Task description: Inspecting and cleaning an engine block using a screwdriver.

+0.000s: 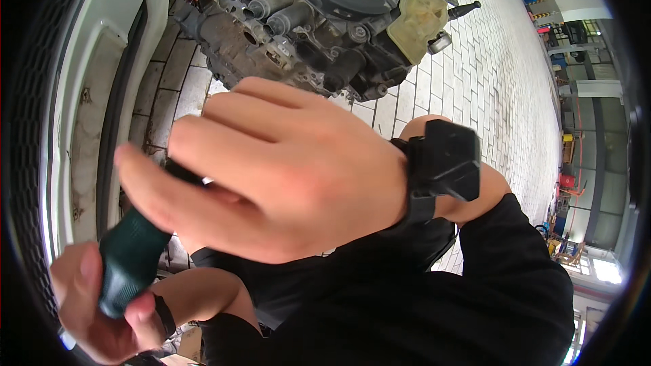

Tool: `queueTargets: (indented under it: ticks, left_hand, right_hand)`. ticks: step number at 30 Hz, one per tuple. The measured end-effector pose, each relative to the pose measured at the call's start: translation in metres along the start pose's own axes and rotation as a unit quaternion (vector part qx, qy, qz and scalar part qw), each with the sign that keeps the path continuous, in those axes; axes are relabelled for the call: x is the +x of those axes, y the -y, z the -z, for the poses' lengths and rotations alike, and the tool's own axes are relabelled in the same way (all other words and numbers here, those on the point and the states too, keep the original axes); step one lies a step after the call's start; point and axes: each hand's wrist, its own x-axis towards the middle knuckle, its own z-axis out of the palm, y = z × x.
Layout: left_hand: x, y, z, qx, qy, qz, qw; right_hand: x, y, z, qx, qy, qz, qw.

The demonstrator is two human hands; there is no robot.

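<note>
My left hand [102,305] is closed around the lower end of a dark green tool handle [132,261] with a textured surface, at the lower left. The handle tilts up and to the right. Close in front of the camera, my right hand [291,169] curls over the handle's upper end, where a black part [183,171] shows between the fingers. One finger reaches along past the green grip. The rest of the tool is hidden behind the right hand, so its exact kind does not show. A black device [444,160] is strapped to my right wrist.
A dirty engine [298,20] with a round black cover and a yellowish plastic cover [417,24] stands on the tiled floor [485,61] ahead. A white vehicle body panel [98,61] runs along the left. Workshop equipment lines the far right.
</note>
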Motion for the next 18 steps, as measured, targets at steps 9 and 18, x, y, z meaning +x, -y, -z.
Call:
queueTargets:
  ticks: [9,18]
  left_hand:
    - [-0.001,0.006,-0.004,0.056,-0.069,-0.04,0.995]
    - [0.015,0.0,0.002,-0.015,0.054,-0.016,0.998]
  right_hand:
    - [0.007,-0.001,-0.023,0.042,-0.049,0.022,0.998]
    - [0.005,-0.011,-0.011,0.053,0.03,0.001,0.998]
